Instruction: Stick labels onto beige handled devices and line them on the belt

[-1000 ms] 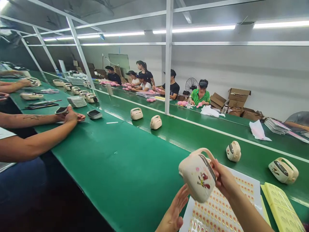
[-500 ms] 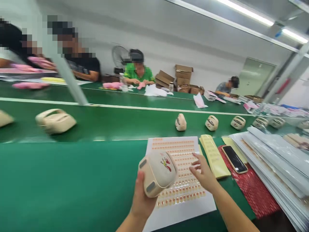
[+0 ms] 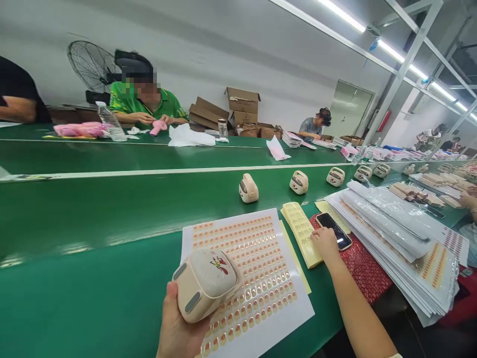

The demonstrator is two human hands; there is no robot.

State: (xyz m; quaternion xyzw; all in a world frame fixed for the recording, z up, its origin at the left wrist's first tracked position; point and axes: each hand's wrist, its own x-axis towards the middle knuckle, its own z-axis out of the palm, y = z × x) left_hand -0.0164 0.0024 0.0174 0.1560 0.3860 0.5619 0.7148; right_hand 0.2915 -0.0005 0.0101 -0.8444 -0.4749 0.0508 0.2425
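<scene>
While clasping in left fingers (image 3: 170, 301) the cream device (image 3: 206, 286) over the sticker sheet (image 3: 257, 263), observed bent right fingers (image 3: 319, 235) at edge of yellow label strip (image 3: 297, 228) beside phone (image 3: 333, 225), with grip not discernible and similar devices (image 3: 298, 183) lined up beyond.

Against the pale wall (image 3: 208, 59), a black-caged fan (image 3: 87, 62) stands behind a person in a green shirt (image 3: 169, 103), who holds a pink piece (image 3: 158, 127). More pink pieces (image 3: 78, 130) lie in a heap near a clear plastic bottle (image 3: 110, 122) (it leans, or the wide lens bends it). Crumpled white paper (image 3: 192, 135) sits just beside a small jar (image 3: 222, 129), with open cardboard boxes (image 3: 243, 102) behind. A pinkish sheet (image 3: 277, 148) lies farther right, short of a person in grey (image 3: 309, 125). Beyond are a greenish door (image 3: 349, 107), a slanting white post (image 3: 404, 69) and bright tube lights (image 3: 343, 15) overhead. At far left shows part of a person in black (image 3: 18, 84).
</scene>
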